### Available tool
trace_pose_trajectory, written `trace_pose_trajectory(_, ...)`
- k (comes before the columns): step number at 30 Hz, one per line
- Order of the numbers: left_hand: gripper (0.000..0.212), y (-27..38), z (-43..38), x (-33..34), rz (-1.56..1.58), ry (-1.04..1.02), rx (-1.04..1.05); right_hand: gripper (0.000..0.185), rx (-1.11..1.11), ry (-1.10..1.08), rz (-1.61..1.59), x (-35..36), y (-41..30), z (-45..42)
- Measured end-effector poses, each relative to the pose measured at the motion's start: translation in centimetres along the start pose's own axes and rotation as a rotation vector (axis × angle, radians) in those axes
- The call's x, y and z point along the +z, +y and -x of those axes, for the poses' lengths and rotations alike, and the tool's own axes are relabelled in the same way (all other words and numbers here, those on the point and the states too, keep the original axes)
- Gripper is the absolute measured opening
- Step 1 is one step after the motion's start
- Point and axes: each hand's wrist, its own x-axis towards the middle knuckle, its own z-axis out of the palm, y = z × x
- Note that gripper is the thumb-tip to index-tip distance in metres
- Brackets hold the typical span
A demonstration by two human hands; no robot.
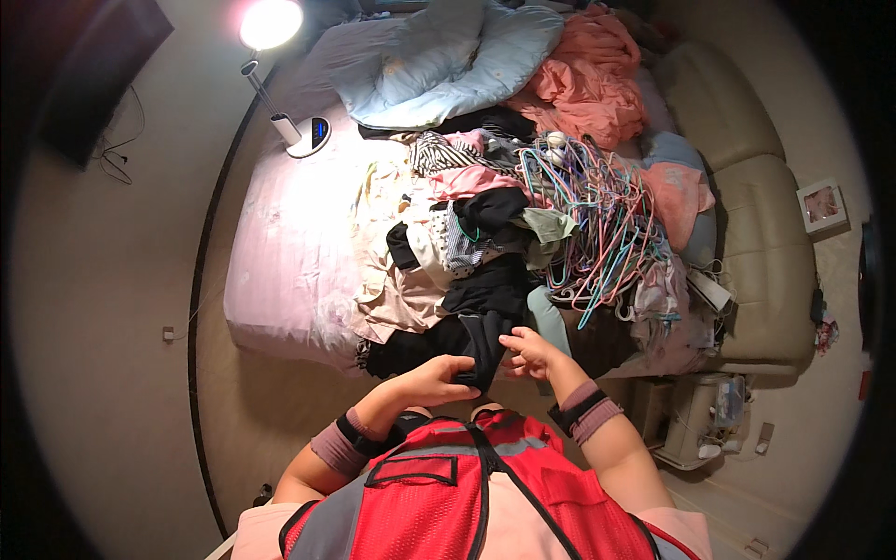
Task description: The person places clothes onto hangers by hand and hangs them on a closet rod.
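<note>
A dark garment point(484, 346) hangs over the near edge of the bed, its lower end close to my body. My left hand point(444, 378) has this lower end between thumb and fingers. On the other side, my right hand point(530, 353) is at the garment's right edge with its fingers apart; whether the fingertips touch the cloth is hard to tell. Beyond both hands lies a heap of clothes, with black cloth point(493, 287), a beige garment point(402, 297) and a striped piece point(465, 245) in it.
A tangle of coloured hangers point(595, 210) lies right of the clothes. Farther back are a light blue quilt point(448, 77) and coral bedding point(591, 77). A lit desk lamp point(283, 129) stands on the bed point(280, 280). A leather sofa point(759, 231) adjoins on the right.
</note>
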Motion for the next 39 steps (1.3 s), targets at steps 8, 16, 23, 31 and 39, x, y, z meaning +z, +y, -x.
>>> trace_pose_trajectory(8,0.025,2.2,1.7,2.0,0.092,-0.134,0.054,0.029,-0.022,-0.075,-0.559,-1.9,2.8,-9.3)
trace_pose_trajectory(16,0.03,1.4,3.2,1.5,0.059,-0.102,0.026,0.026,-0.49,0.252,-0.291,-3.7,-0.7,-7.3)
trace_pose_trajectory(23,0.037,-3.2,4.5,-0.8,-0.157,0.213,-0.209,0.044,-0.78,0.041,-0.235,-1.3,-7.8,4.4)
trace_pose_trajectory(31,0.041,-3.6,3.0,-4.0,-0.024,0.36,-0.144,0.045,-1.047,-0.018,-0.059,3.4,-10.7,16.3)
trace_pose_trajectory(39,0.049,-4.0,1.0,-6.6,-0.038,0.513,-0.006,0.04,-1.316,0.184,0.155,3.9,-10.8,23.3)
